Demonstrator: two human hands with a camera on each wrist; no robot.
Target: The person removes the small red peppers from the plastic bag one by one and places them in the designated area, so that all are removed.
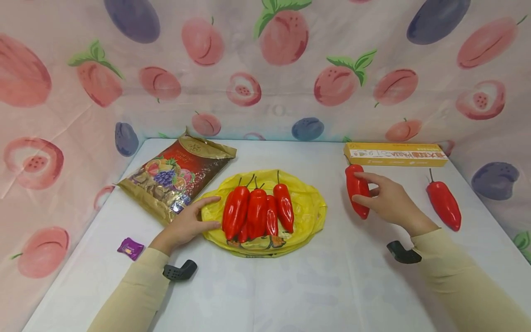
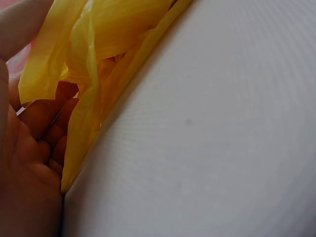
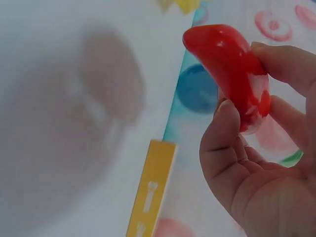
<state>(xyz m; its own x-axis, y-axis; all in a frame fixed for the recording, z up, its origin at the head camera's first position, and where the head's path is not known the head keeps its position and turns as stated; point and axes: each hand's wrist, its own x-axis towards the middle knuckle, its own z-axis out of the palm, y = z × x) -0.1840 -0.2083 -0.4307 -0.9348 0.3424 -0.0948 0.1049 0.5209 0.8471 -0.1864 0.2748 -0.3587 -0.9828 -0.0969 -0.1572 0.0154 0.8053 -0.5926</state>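
Pinches one red pepper [image 1: 356, 186] between thumb and fingertips of right hand [image 1: 387, 198]; fingers closed to pepper width, nothing else in grasp. Key relation, probably: held pepper right of yellow bag [image 1: 309, 212], well apart, with worktop [image 1: 290, 295] between. Long axis roughly fore-and-aft, stem end away from person, tip toward. Much like pepper cluster [image 1: 257, 212] on bag, so likely little turning needed. Cluster inside bag or only on top: cannot tell.

Nearer to bag: left hand [image 1: 186, 226], at left edge, thumb and index spread apart, plastic touching, no pepper in grasp. Nearer to loose pepper [image 1: 444, 205], far right: right hand. Just beyond held pepper: yellow box [image 1: 396, 154].

From right wrist: shadow [image 3: 111, 79] well apart from pepper, so judged lifted off worktop; hard to read from head. From left wrist: bag plastic loose, folded, reaching in between thumb and other fingers; mostly hidden from head. From head only: cluster and loose pepper.
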